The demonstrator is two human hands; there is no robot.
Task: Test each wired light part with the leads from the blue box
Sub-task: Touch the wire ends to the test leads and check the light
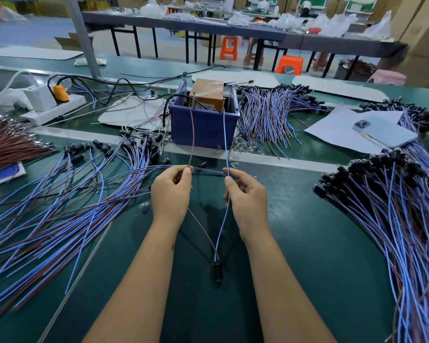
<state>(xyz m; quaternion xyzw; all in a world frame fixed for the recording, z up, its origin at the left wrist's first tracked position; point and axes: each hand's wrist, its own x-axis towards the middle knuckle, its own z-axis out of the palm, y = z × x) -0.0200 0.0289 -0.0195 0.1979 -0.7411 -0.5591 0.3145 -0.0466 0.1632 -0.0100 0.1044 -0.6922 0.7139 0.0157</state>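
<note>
Head view: left hand (170, 191) pinches brown lead (192, 134), right hand (245, 196) pinches blue lead (225, 134) from blue box (203, 127). Light part (217, 269) dangles over bench (295, 219), mid-test; glow unclear. Next: drop it, pick another.

Two bare forearms reached up from the bottom edge of the view, angled inward so the hands sat close together near the middle, side by side but apart. The left hand (170, 191) was held with its back toward the camera, fingers curled, thumb and forefinger pinched together at the top around a thin brown wire (192, 134). The right hand (245, 196) mirrored it, back toward the camera, fingers curled inward, thumb and forefinger pinching a thin blue wire (225, 134) that passed down through its grip. Both wrists were straight, and both hands were raised just above the surface.
</note>
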